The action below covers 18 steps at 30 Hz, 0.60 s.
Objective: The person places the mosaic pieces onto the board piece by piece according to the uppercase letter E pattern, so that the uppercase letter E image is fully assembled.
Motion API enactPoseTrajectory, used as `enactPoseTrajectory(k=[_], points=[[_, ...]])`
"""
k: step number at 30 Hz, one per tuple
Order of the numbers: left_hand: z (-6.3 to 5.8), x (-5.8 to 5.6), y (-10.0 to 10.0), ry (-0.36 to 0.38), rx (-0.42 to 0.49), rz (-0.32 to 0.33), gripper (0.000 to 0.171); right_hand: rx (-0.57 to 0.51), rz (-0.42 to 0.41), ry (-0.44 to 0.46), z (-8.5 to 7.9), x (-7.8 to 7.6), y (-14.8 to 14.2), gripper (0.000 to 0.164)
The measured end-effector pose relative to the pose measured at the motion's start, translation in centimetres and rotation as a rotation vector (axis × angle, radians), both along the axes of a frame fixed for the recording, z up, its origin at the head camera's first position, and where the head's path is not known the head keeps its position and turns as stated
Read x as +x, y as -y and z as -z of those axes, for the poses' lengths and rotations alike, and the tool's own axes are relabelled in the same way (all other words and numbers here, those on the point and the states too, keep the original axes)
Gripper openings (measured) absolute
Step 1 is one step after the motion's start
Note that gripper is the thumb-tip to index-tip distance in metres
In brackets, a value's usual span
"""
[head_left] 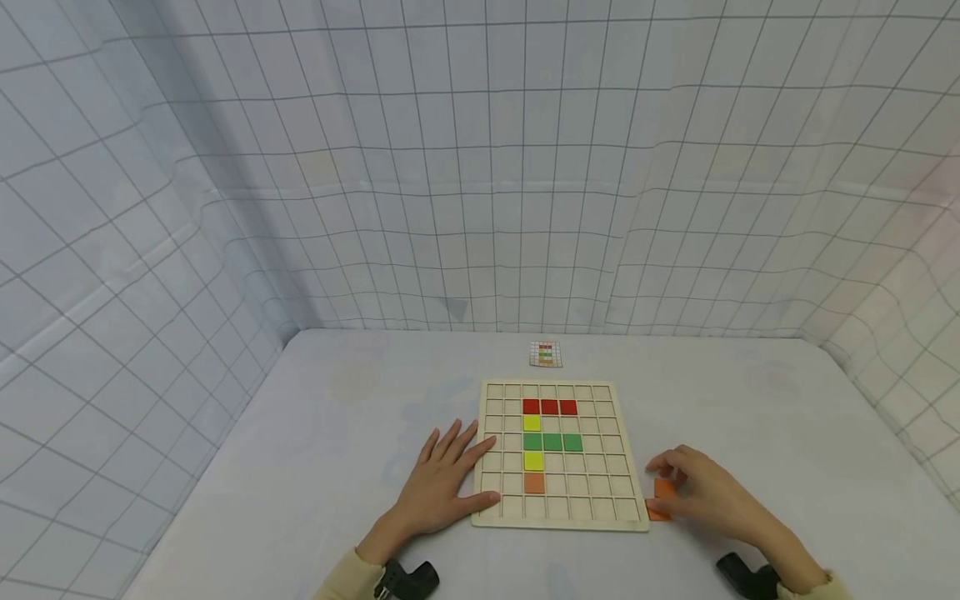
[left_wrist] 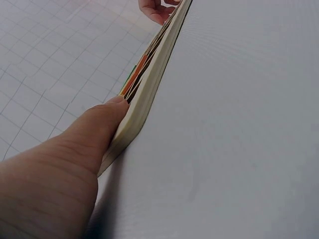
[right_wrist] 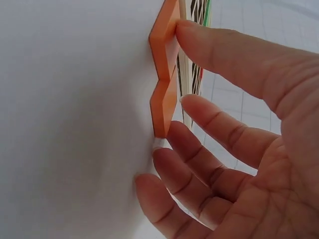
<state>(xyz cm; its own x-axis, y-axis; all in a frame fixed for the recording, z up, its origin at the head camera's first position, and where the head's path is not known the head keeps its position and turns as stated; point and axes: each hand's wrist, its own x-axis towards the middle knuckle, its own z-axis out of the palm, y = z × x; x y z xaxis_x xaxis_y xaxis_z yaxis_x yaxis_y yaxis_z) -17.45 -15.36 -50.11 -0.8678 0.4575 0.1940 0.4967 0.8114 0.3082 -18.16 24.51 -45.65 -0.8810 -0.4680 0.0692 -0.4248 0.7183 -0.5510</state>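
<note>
A pale wooden grid board lies flat on the table. On it are three red tiles, three green tiles, two yellow tiles and one orange tile. My left hand, fingers spread, rests over the board's left edge. Right of the board's near corner, two loose orange tiles lie together. My right hand is over them. In the right wrist view its thumb touches one orange tile, while the loosely bent fingers sit near the other, not closed around either.
Behind the board lies a small printed card with a coloured grid pattern. White table surrounds the board. A white grid-lined curtain hangs at the back and both sides. A black device is strapped at the left wrist.
</note>
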Motion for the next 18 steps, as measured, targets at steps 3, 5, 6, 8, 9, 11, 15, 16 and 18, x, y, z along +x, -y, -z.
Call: enactPoseTrajectory(k=[3, 5, 6, 8, 9, 11, 15, 16, 18], points=[[0.0, 0.0, 0.0, 0.001, -0.003, 0.000, 0.076, 0.008, 0.004, 0.013, 0.2, -0.1, -0.4, 0.038], [0.0, 0.0, 0.0, 0.002, -0.005, 0.000, 0.076, 0.000, 0.009, 0.025, 0.3, -0.3, -0.6, 0.035], [0.0, 0.0, 0.0, 0.002, -0.006, 0.000, 0.076, -0.006, 0.009, 0.034, 0.3, -0.4, -0.8, 0.034], [0.0, 0.0, 0.0, 0.004, -0.003, 0.001, 0.076, -0.028, 0.011, 0.056, 0.4, -0.6, -1.0, 0.030], [0.0, 0.0, 0.0, 0.004, -0.002, 0.001, 0.076, -0.038, 0.013, 0.065, 0.5, -0.7, -1.1, 0.029], [0.0, 0.0, 0.0, 0.007, 0.000, 0.000, 0.076, -0.063, 0.015, 0.093, 0.5, -0.9, -1.2, 0.026], [0.0, 0.0, 0.0, 0.012, -0.001, -0.002, 0.077, -0.089, 0.036, 0.134, 0.6, -1.3, -1.3, 0.024], [0.0, 0.0, 0.0, 0.014, -0.002, -0.002, 0.077, -0.091, 0.042, 0.137, 0.5, -1.3, -1.2, 0.023], [0.0, 0.0, 0.0, 0.012, -0.003, -0.002, 0.077, -0.086, 0.058, 0.129, 0.5, -1.5, -1.2, 0.022]])
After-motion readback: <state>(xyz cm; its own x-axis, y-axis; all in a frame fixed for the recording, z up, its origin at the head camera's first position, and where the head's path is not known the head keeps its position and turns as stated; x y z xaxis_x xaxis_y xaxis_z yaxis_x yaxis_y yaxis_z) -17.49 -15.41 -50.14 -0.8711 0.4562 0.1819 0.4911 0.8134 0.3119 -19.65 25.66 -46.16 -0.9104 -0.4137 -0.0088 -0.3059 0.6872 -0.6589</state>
